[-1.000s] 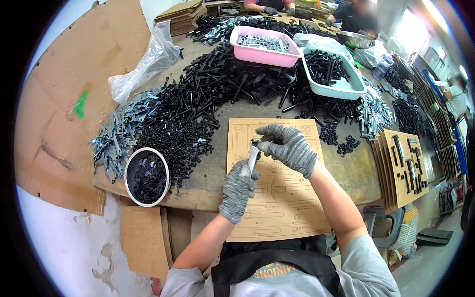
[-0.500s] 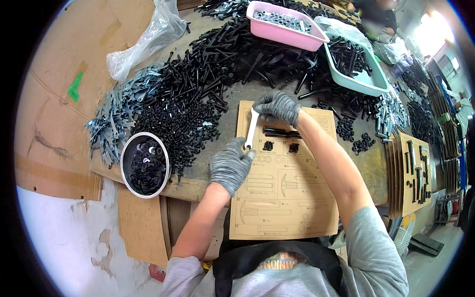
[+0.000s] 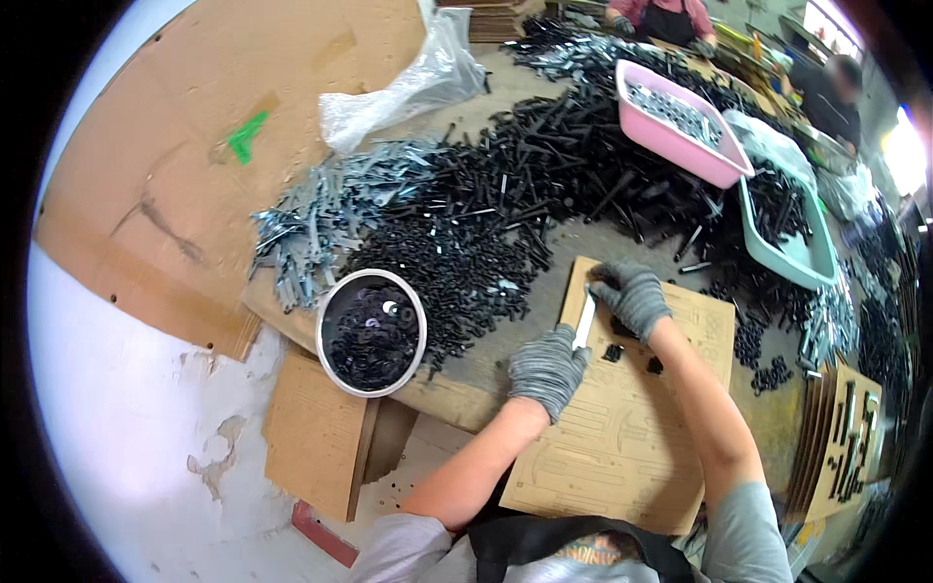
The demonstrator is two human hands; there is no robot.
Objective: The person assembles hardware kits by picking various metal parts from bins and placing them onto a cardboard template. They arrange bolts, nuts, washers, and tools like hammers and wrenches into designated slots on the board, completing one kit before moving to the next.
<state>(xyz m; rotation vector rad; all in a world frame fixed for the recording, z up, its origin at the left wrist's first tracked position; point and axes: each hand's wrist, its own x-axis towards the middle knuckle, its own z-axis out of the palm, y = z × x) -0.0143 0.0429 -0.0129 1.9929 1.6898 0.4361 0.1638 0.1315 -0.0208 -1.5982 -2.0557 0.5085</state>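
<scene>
A flat silver open-ended wrench [image 3: 585, 322] lies slantwise over the upper left part of a printed cardboard sheet [image 3: 622, 437]. My left hand [image 3: 549, 369], in a grey knitted glove, is closed at the wrench's near end and covers it. At the far end my right hand [image 3: 634, 296], gloved alike, pinches the wrench between thumb and fingers. Beside the right hand, small black parts [image 3: 613, 353] sit on the sheet, with another black cluster [image 3: 655, 365] to their right. Long black bolts are mostly hidden under that hand.
A round tub [image 3: 373, 391] of black washers stands at the table's left edge. Behind it spread black bolts [image 3: 564, 165] and silver strips [image 3: 321, 214]. Pink [image 3: 724, 177] and mint trays [image 3: 792, 272] stand far right. Filled cardboard sheets [image 3: 850, 437] lean at right. Co-workers are farther back.
The view has swung, so the scene sits lower and further right. My left hand has moved up along the wrench and now hides its near end. My right hand stays at the far end.
</scene>
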